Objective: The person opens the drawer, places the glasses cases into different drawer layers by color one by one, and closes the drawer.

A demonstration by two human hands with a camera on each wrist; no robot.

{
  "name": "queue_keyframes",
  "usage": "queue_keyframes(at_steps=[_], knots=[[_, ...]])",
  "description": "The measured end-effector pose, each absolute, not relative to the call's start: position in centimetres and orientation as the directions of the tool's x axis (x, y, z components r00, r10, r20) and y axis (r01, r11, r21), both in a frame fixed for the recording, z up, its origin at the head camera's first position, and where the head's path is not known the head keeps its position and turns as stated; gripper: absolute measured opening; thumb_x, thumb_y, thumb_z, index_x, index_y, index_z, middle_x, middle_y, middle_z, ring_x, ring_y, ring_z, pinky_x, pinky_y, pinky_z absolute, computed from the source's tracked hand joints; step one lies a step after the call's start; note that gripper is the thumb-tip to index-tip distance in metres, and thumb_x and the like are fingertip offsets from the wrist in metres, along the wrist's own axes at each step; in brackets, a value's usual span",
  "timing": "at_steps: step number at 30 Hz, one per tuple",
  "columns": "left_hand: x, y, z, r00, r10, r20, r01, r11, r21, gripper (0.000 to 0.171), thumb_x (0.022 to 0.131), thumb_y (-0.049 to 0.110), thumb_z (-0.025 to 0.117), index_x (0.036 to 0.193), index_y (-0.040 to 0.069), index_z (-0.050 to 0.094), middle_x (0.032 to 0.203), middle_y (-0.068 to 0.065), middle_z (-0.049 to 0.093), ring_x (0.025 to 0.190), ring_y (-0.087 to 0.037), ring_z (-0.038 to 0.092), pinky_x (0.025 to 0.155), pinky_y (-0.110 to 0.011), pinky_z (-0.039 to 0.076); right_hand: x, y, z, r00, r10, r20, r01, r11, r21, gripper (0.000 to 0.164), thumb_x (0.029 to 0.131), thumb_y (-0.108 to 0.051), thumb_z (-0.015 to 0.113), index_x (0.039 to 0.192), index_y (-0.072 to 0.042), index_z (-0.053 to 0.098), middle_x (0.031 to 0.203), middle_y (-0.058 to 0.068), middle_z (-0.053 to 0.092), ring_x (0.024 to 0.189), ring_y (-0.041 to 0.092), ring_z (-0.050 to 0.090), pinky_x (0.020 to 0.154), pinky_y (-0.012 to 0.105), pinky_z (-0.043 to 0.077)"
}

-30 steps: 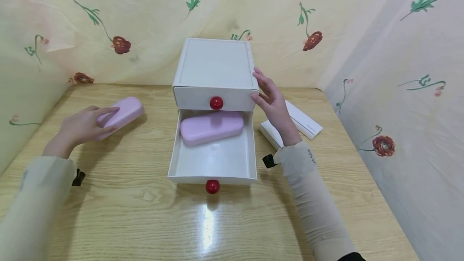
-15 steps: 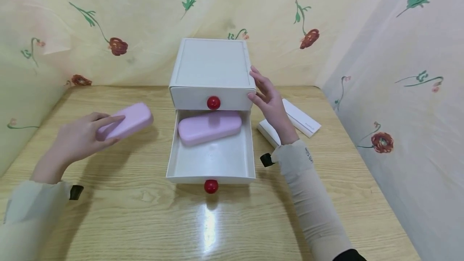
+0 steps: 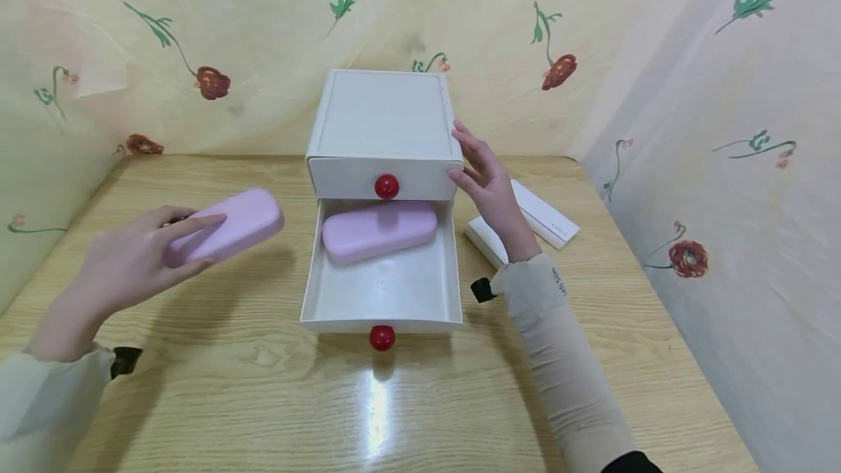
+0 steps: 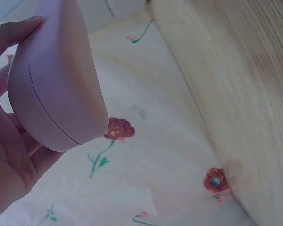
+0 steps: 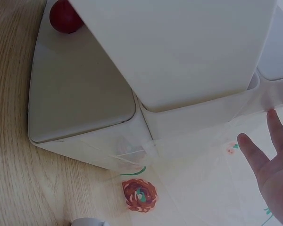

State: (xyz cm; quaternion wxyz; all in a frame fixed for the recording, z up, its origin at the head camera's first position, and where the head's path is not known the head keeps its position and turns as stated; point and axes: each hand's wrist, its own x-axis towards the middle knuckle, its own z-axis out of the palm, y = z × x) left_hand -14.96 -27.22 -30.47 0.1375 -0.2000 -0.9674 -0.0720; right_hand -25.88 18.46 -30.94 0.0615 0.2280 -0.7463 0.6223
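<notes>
My left hand (image 3: pixel 134 258) grips a lilac glasses case (image 3: pixel 239 221) with a curved body and a seam (image 4: pixel 61 70) along its side. It is held above the table, left of a white drawer cabinet (image 3: pixel 388 115). The cabinet's top drawer is closed, and the drawer (image 3: pixel 384 290) below it is pulled out. A second lilac glasses case (image 3: pixel 381 231) lies slightly slanted at the back of that drawer. My right hand (image 3: pixel 489 185) touches the cabinet's right side near its upper front corner, fingers extended. In the right wrist view, a lower closed drawer (image 5: pixel 85 80) with a red knob shows beneath.
Two long white boxes (image 3: pixel 545 216) lie on the table right of the cabinet, partly behind my right forearm. Red ball knobs (image 3: pixel 386 187) stick out from the drawer fronts. Flower-patterned cloth (image 3: pixel 263 35) hangs behind and at both sides of the wooden table (image 3: pixel 263 385).
My left hand has lifted the lilac glasses case and moved it slightly right and toward me. The right hand still touches the cabinet, and the drawer has stayed out.
</notes>
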Motion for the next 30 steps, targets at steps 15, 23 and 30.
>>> queue_keyframes(at_steps=[15, 23, 30], knots=[[-13.6, -26.0, -29.4, -0.788, 0.447, 0.422, 0.491, 0.871, -0.005, 0.054, 0.064, 0.033, 0.083, 0.117, 0.026, 0.070, 0.110, -0.014, 0.066, 0.087, -0.031, 0.064, 0.039, -0.035, 0.034, -26.0, 18.9, -31.0, -0.883, -0.261, 0.390, -0.425, 0.092, -0.900, 0.052, 0.097, -0.011, 0.058, 0.146, -0.014, 0.042, 0.159, -0.009, 0.029, 0.146, 0.020, 0.032, 0.117, 0.053, 0.029], [-12.5, -25.7, -29.0, -0.758, 0.466, 0.457, 0.519, 0.854, -0.010, 0.047, 0.074, 0.049, 0.075, 0.116, 0.028, 0.070, 0.108, -0.012, 0.067, 0.081, -0.026, 0.063, 0.040, -0.025, 0.026, -26.1, 18.7, -31.1, -0.881, -0.270, 0.389, -0.428, 0.103, -0.898, 0.052, 0.096, -0.009, 0.058, 0.146, -0.015, 0.042, 0.159, -0.009, 0.029, 0.146, 0.019, 0.032, 0.117, 0.052, 0.030], [-12.2, -24.4, -28.1, -0.689, 0.508, 0.518, 0.572, 0.819, -0.043, 0.064, 0.089, 0.073, 0.033, 0.114, 0.028, 0.071, 0.103, -0.010, 0.068, 0.071, -0.021, 0.062, 0.040, -0.023, 0.027, -26.0, 18.6, -31.0, -0.884, -0.273, 0.379, -0.417, 0.096, -0.904, 0.052, 0.096, -0.010, 0.058, 0.146, -0.014, 0.041, 0.160, -0.008, 0.028, 0.146, 0.020, 0.031, 0.118, 0.052, 0.029]])
